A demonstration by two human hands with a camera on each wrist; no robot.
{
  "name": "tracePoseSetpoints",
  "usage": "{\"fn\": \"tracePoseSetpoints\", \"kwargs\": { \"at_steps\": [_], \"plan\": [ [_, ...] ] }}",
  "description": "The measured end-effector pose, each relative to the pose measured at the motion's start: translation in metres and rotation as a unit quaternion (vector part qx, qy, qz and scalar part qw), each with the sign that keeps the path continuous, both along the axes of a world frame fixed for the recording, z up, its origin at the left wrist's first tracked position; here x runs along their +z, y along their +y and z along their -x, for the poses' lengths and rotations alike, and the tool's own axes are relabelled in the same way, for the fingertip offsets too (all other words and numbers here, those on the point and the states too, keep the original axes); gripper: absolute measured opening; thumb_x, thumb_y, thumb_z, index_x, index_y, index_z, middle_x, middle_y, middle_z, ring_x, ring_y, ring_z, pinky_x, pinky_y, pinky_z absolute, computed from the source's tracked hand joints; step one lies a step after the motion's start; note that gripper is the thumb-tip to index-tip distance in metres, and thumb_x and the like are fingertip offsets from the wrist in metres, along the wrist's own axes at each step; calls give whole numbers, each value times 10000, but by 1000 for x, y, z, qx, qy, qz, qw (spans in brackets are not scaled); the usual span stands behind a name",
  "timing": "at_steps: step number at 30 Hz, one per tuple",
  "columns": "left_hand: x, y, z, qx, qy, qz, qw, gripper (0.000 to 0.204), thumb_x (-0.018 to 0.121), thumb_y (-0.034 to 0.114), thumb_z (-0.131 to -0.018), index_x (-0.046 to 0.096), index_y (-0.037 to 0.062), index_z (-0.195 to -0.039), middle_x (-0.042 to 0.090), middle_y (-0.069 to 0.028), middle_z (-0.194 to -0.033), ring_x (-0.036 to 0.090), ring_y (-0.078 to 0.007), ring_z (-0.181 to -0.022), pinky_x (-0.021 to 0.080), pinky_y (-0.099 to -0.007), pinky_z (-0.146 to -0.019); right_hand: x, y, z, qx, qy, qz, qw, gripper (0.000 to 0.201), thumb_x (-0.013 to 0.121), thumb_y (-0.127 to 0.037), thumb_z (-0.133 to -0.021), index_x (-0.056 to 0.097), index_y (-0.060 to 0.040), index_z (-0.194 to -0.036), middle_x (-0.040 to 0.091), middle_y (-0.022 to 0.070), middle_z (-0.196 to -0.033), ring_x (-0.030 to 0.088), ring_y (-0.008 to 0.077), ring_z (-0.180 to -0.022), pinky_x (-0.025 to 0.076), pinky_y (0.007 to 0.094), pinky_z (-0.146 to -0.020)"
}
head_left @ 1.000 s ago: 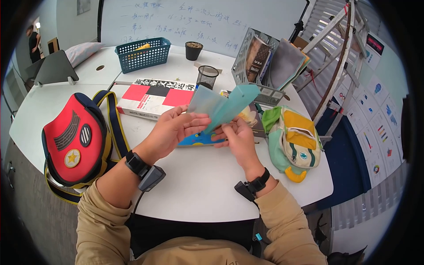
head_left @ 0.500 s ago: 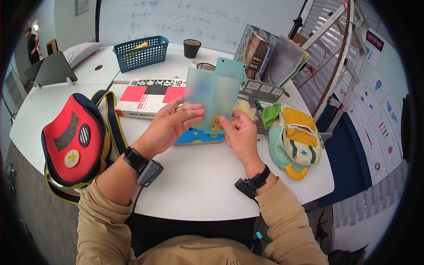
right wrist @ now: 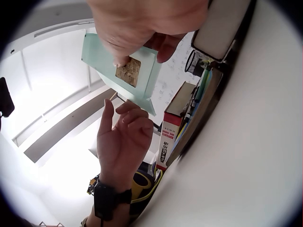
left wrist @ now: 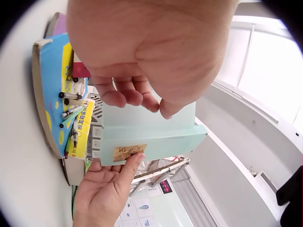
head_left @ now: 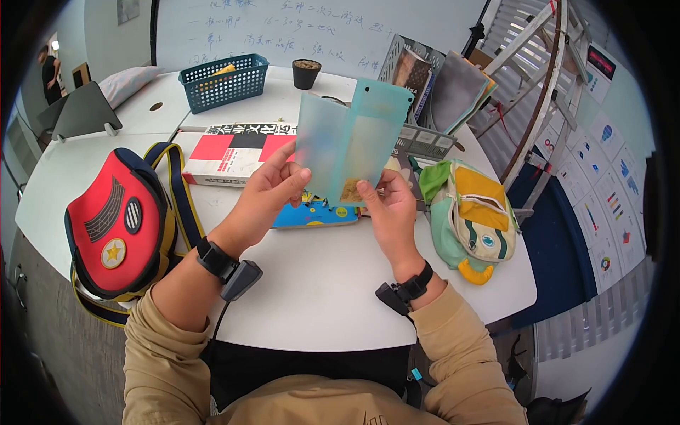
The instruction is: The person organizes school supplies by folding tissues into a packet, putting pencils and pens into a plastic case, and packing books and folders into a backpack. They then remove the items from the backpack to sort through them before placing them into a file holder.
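Observation:
A translucent teal folder (head_left: 372,134) stands partly unfolded above the table, its two panels meeting at an angle. A small brown patch (head_left: 350,189) shows near its lower end. My right hand (head_left: 394,216) pinches that end, with the thumb on the front beside the patch; the left wrist view shows the same grip (left wrist: 106,187). My left hand (head_left: 265,195) is at the other panel's edge, fingers loosely bent; whether they touch it is unclear. Below lies a blue book (head_left: 319,214) with small items on top, partly hidden by the folder.
A red backpack (head_left: 117,219) is at the left and a green-and-cream bag (head_left: 471,219) at the right. Behind are a red-and-white boxed book (head_left: 230,159), a teal basket (head_left: 223,85), a small pot (head_left: 306,74) and a file rack (head_left: 425,134). A ladder (head_left: 545,92) stands beyond the table.
The folder has turned from a slanted, narrow view to show its panels more broadly, and now tilts slightly right. My left fingers are more bent than before. My right hand has kept its pinch.

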State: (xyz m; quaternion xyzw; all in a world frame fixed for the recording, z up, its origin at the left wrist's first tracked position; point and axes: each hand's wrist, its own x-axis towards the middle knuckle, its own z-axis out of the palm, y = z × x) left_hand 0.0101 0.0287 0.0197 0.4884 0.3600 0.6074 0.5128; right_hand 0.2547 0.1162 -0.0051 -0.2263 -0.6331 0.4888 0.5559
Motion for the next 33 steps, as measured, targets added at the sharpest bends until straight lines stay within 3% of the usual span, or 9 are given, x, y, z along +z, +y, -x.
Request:
{"fn": "tracePoseSetpoints", "kwargs": {
  "at_steps": [1, 7, 10, 12, 16, 17, 20, 25, 33],
  "plan": [
    [3, -3, -3, 21, 23, -2, 1000, 845, 755, 201, -1128, 290, 55, -1818, 511, 24, -1044, 532, -105, -945, 530, -304, -950, 1, -3, 1, 28, 21, 22, 999, 287, 885, -195, -1061, 717, -4, -1193, 726, 13, -1118, 647, 59, -961, 552, 233, -829],
    [-11, -5, -10, 73, 198, -151, 966, 1136, 1017, 220, -906, 339, 32, -1798, 573, 0, -1094, 594, -114, -1001, 564, -347, -996, -2, -3, -4, 60, -65, -41, 995, 508, 844, -95, -1073, 659, -12, -1539, 733, 80, -1396, 701, 155, -1236, 569, 325, -1030],
    [-9, -7, -15, 113, 347, -260, 894, 945, 1021, 204, -870, 551, 95, -1683, 548, -8, -1083, 589, -173, -1076, 554, -366, -1037, -1, -3, -4, 31, -187, -234, 953, 627, 823, -74, -1083, 585, -52, -1663, 664, 94, -1522, 661, 184, -1353, 577, 361, -1086],
    [-6, -12, -20, 130, 401, -276, 864, 787, 1013, 166, -825, 728, 164, -1559, 536, -20, -1109, 578, -224, -1147, 537, -373, -1076, -6, -10, 7, 75, -93, -161, 980, 597, 815, -65, -1084, 587, -25, -1635, 618, 109, -1579, 645, 203, -1389, 583, 394, -1119],
    [-8, -16, -24, 110, 318, -186, 923, 767, 973, 110, -766, 780, 200, -1503, 537, -45, -1178, 560, -258, -1196, 515, -369, -1088, -14, -10, 12, 124, -32, -55, 990, 558, 768, -81, -1118, 539, 12, -1618, 566, 128, -1631, 646, 235, -1397, 595, 440, -1159],
    [-7, -17, -23, 103, 302, -177, 931, 774, 960, 97, -757, 781, 201, -1503, 536, -50, -1189, 555, -264, -1198, 510, -368, -1083, -14, -10, 11, 137, -18, -34, 990, 544, 741, -111, -1139, 522, 13, -1621, 569, 129, -1623, 649, 235, -1389, 594, 437, -1159],
    [-9, -16, -23, 195, 398, -272, 854, 752, 937, 67, -765, 793, 215, -1488, 543, -55, -1200, 547, -283, -1207, 496, -388, -1066, -7, -17, 9, 173, 5, 29, 984, 546, 673, -233, -1189, 476, 13, -1636, 579, 123, -1592, 657, 233, -1365, 597, 424, -1146],
    [-6, -14, -28, 256, 472, -318, 781, 736, 914, 30, -753, 808, 249, -1448, 561, -77, -1262, 548, -336, -1210, 463, -449, -1080, 2, -24, -2, 276, -20, 90, 957, 703, 654, -480, -1187, 434, -10, -1662, 598, 91, -1529, 663, 181, -1328, 620, 376, -1063],
    [-12, -14, -23, 279, 556, -311, 719, 797, 916, -26, -697, 807, 256, -1434, 551, -106, -1343, 498, -384, -1320, 426, -498, -1163, -4, -22, -2, 331, -95, 226, 911, 558, 702, -379, -1164, 540, -31, -1568, 735, 25, -1240, 725, 74, -1129, 609, 282, -943]
  ]
}}
